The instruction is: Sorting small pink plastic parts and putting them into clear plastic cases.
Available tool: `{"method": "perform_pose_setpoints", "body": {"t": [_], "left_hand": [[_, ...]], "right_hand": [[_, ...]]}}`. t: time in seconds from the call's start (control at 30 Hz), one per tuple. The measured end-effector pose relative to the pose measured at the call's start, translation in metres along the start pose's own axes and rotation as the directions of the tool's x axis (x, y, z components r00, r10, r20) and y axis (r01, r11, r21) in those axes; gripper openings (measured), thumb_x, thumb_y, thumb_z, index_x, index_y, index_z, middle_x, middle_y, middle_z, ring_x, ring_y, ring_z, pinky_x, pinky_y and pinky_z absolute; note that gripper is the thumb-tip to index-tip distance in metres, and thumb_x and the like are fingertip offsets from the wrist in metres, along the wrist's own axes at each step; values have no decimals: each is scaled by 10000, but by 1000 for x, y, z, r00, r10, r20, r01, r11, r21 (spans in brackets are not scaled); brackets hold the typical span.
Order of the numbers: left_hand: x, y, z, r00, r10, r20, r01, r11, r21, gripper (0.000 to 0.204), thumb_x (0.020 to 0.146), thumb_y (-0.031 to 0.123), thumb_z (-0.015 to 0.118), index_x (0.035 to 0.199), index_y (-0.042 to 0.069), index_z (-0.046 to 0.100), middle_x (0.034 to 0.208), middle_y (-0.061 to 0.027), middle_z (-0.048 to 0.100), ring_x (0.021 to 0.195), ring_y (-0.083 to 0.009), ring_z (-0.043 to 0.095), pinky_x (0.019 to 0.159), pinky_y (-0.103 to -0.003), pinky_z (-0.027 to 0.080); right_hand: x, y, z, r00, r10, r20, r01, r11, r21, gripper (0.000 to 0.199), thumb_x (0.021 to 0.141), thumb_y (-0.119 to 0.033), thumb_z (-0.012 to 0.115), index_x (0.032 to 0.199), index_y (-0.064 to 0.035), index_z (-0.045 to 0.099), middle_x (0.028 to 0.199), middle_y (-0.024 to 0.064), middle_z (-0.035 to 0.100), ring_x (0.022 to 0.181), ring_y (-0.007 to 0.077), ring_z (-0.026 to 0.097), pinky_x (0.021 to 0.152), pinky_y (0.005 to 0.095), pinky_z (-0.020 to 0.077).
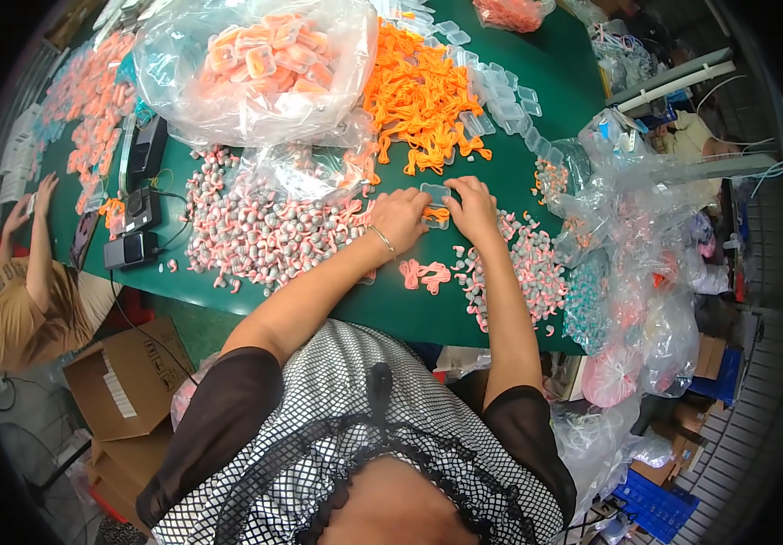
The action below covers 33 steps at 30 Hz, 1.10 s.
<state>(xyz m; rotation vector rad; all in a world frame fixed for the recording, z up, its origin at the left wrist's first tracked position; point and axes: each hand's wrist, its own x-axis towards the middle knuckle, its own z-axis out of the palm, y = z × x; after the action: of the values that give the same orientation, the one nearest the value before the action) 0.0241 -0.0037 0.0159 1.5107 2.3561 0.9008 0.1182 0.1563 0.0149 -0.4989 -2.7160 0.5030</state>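
A small clear plastic case point(435, 193) stands open on the green table between my hands, its lid side away from me. An orange cord bundle point(436, 216) lies in the near half. My left hand point(398, 220), with a bracelet at the wrist, grips the case's left side with bent fingers. On the opposite side my right hand point(474, 209) has its fingers curled on the case's edge. Just nearer to me lie a few pink cord bundles point(424, 275). Heaps of small grey-and-pink plug-like pieces point(273, 227) spread to the left and right of my hands.
Beyond my hands lies a pile of orange cords point(418, 91), bordered by empty clear cases point(505, 95). A big clear bag point(173, 82) holds filled orange cases. Black devices point(132, 249) with a cable sit left, near another person's hands point(35, 202). Plastic bags point(641, 236) crowd the right edge.
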Motion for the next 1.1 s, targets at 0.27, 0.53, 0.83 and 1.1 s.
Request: {"method": "perform_pose_setpoints", "body": {"t": [0.27,0.53,0.83,1.1], "left_hand": [[2,1,3,995,4,-99,-3,1000,7,581,670,183,756,1191,111,511,991,-39,565,989,-253,542,749,-396,394],[9,-7,6,984,168,-52,-161,980,117,262,774,224,667,1005,106,626,908,-58,580,891,-234,563,706,-371,376],[13,1,-42,974,216,-71,-227,944,-239,226,852,245,586,901,28,624,812,-128,578,803,-328,582,711,-412,468],[20,-12,-133,931,-32,-364,-40,981,-188,307,857,366,610,877,68,680,828,-135,616,779,-318,605,680,-406,479]], "right_hand": [[-8,4,-6,997,3,83,-31,941,338,265,708,-10,697,941,-31,572,940,122,584,791,307,589,670,361,483],[-21,-12,-19,966,-251,57,236,952,195,331,756,-67,680,1058,-12,556,990,146,572,934,335,548,807,389,460],[-17,-38,-38,995,-33,98,-26,838,546,148,844,-61,585,972,9,611,876,104,589,752,200,589,654,280,465],[89,29,-21,953,276,-126,-205,891,406,170,868,-182,573,909,-35,649,886,139,652,870,270,626,763,323,484]]}}
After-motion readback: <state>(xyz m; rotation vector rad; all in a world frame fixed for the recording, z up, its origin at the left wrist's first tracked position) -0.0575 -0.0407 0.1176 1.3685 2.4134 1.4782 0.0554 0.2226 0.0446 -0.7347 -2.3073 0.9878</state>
